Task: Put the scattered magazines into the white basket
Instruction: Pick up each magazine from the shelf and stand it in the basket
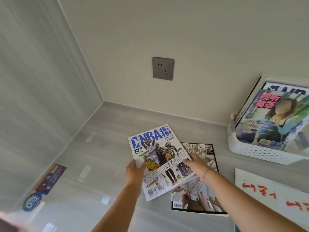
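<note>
A pale grey, wood-grained floor (100,148) meets plain cream walls in a corner, with a grey wall socket (163,68) set low on the far wall. Above that floor, an NBA magazine (158,158) (white cover, blue title, basketball players) is held tilted between both hands. The left hand (134,171) grips its left edge, thumb on the cover and fingers hidden beneath; the right hand (196,164) clasps the right edge, fingers curled over the cover. Directly beneath it, partly covered, a black-bordered magazine (200,195) lies flat on the floor. To the right, near the wall, stands the white basket (242,149), perforated, already holding several magazines upright, a colourful one (274,118) with pink characters leaning at the front. A white sheet with red marks (267,193) lies at the right edge. Far left, a dark blue booklet (50,178) rests along the skirting, a round blue badge (31,202) just beside it.
</note>
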